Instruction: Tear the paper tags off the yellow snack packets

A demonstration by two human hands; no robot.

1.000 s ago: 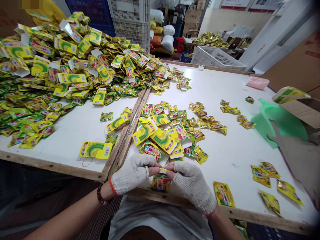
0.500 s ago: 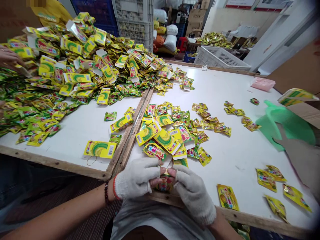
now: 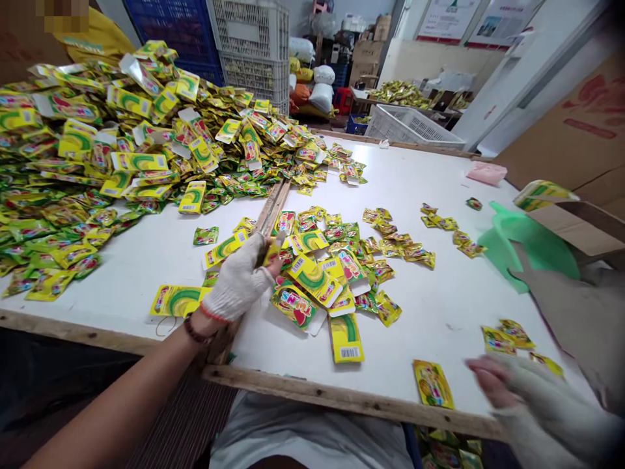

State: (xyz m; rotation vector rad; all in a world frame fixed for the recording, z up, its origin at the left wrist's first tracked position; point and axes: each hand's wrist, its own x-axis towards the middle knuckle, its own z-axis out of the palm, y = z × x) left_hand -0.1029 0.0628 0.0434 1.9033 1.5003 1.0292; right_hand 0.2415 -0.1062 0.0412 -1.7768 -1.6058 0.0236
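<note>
I see left hand (image 3: 239, 280) pinching box (image 3: 273, 250); tugging could topple heaped boxes (image 3: 315, 279). Right hand (image 3: 534, 394) blurred, grip I can't tell; hasty sweep might scatter sachets (image 3: 497, 341).

Right hand (image 3: 537, 398) blurred, details lost

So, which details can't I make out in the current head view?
All in the head view:
- Right hand: motion blur hides whether it holds anything.
- Yellow packet beside it: partly covered by that hand.
- Left hand: its own fingers obscure what it grips, if anything.
- Flat yellow box: right end hidden behind that arm's wrist.
- Packets below the table: cut off by the bottom edge.
- Wall posters: small print too small.
</note>
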